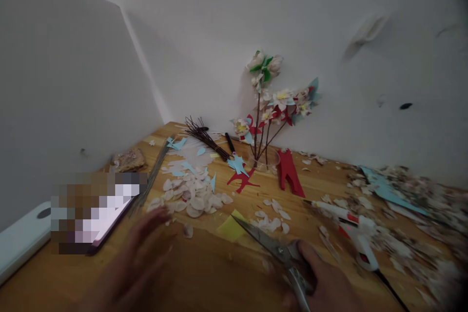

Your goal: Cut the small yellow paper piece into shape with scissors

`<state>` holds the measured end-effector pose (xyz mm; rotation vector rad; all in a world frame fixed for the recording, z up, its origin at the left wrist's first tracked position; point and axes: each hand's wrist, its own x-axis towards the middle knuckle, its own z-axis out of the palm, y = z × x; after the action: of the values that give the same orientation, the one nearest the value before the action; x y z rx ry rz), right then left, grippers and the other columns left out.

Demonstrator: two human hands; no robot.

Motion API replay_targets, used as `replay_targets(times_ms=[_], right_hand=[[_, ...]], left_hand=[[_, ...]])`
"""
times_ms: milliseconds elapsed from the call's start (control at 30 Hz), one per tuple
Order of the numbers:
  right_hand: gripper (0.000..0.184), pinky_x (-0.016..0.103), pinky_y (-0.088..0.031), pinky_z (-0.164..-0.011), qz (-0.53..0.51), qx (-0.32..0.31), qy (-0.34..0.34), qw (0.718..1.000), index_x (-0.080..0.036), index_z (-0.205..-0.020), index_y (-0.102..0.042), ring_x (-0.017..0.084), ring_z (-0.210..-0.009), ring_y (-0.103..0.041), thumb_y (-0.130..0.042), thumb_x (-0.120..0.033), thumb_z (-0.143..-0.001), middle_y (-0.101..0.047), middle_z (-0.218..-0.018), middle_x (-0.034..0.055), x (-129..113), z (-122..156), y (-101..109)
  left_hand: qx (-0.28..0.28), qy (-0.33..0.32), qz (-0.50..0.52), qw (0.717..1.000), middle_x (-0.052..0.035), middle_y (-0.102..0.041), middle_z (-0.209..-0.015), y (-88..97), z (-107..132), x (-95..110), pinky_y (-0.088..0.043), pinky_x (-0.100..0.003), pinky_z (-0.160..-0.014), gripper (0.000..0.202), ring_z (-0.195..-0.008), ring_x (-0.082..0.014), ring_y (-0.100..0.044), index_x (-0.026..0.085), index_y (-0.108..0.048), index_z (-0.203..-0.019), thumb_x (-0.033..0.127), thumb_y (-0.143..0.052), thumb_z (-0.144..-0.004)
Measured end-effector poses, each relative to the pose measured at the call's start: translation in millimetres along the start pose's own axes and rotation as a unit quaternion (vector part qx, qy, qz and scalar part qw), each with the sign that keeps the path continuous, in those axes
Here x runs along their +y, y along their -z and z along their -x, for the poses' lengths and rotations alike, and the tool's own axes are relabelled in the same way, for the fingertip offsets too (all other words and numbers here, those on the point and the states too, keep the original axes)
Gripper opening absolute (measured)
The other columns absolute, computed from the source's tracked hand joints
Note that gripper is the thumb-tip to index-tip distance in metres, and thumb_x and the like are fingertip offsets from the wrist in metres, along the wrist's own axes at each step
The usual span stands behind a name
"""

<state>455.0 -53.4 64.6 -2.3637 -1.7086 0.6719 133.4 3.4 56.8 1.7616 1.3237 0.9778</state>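
Looking down from the head camera, the right hand (329,285) grips the handles of a pair of scissors (272,248), fingers curled shut around them, the blades nearly closed and pointing up and left toward a yellow paper scrap (230,229) that lies just past their tip on the wooden table (204,278). The left hand (146,253) hovers low over the table with fingers spread and nothing in it, blurred, its fingertips near a heap of pale cut petals (193,197). Beyond the petals lie blue paper cutouts (237,163), a red cutout (243,180), a bundle of dark wire stems (203,136) and a clear cup holding finished paper flowers (272,102) against the wall. A white glue gun (354,234) lies just right of the scissors, amid paper trimmings.

As a judgement, cutting well here means keeping the blade tips clear of the empty hand, pinning the paper flat before the blades bite, and steering the paper into the blades rather than twisting the scissors
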Motion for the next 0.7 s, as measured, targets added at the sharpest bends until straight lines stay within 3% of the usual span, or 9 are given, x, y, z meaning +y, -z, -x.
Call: replay_targets(times_ms=[67, 167, 233, 367, 533, 700], right_hand=[[0.047, 0.033, -0.046, -0.066, 0.006, 0.0, 0.016, 1.0, -0.017, -0.102, -0.056, 0.03, -0.08, -0.065, -0.065, -0.027, -0.057, -0.072, -0.092, 0.0107, -3, 3, 0], [0.034, 0.031, -0.043, -0.064, 0.018, 0.007, 0.046, 0.999, -0.019, -0.094, -0.057, 0.028, -0.077, -0.064, -0.061, -0.026, -0.06, -0.071, -0.089, 0.0101, -4, 5, 1], [0.036, 0.031, -0.043, -0.065, 0.013, 0.014, 0.058, 0.998, -0.018, -0.094, -0.056, 0.028, -0.078, -0.064, -0.061, -0.026, -0.06, -0.07, -0.09, 0.011, -4, 5, 2], [0.035, 0.031, -0.04, -0.06, -0.004, 0.02, 0.049, 0.999, -0.019, -0.089, -0.054, 0.026, -0.071, -0.062, -0.064, -0.027, -0.057, -0.07, -0.084, 0.0082, -4, 6, 5], [0.028, 0.029, -0.038, -0.058, -0.003, 0.023, 0.054, 0.998, -0.022, -0.083, -0.053, 0.025, -0.07, -0.062, -0.062, -0.019, -0.056, -0.071, -0.08, 0.005, -5, 7, 6], [0.025, 0.028, -0.037, -0.056, -0.015, 0.017, 0.05, 0.998, -0.024, -0.079, -0.054, 0.023, -0.066, -0.062, -0.062, -0.021, -0.055, -0.071, -0.076, 0.0025, -4, 4, 5]], left_hand=[[-0.082, -0.029, 0.032, 0.996, -0.0051, -0.037, -0.145, -22.1, -7, 8, -0.03, -0.048, -0.107, 0.061, -0.13, -0.0296, -0.037, 0.036, -0.03, -0.132, 0.047, -0.052, -0.077], [-0.177, 0.015, 0.064, 0.982, -0.0079, -0.048, -0.137, -51.1, -19, 28, -0.028, -0.051, -0.106, 0.069, -0.129, -0.0301, -0.038, 0.032, -0.033, -0.133, 0.04, -0.062, -0.071], [-0.213, 0.043, 0.095, 0.972, -0.0073, -0.049, -0.137, -64.4, -29, 41, -0.027, -0.051, -0.107, 0.065, -0.129, -0.0305, -0.037, 0.03, -0.041, -0.129, 0.038, -0.065, -0.07], [-0.322, 0.043, 0.229, 0.918, -0.0046, -0.061, -0.124, -83.0, -45, 50, -0.038, -0.043, -0.102, 0.044, -0.117, -0.025, -0.053, 0.026, -0.055, -0.117, 0.028, -0.063, -0.074], [-0.275, 0.073, 0.268, 0.921, -0.0049, -0.07, -0.106, -90.8, -46, 44, -0.046, -0.04, -0.092, 0.029, -0.101, -0.025, -0.063, 0.022, -0.061, -0.101, 0.036, -0.062, -0.075], [-0.273, 0.065, 0.256, 0.925, -0.0055, -0.067, -0.111, -81.2, -45, 44, -0.045, -0.04, -0.093, 0.031, -0.106, -0.0257, -0.06, 0.023, -0.059, -0.102, 0.04, -0.061, -0.076]])
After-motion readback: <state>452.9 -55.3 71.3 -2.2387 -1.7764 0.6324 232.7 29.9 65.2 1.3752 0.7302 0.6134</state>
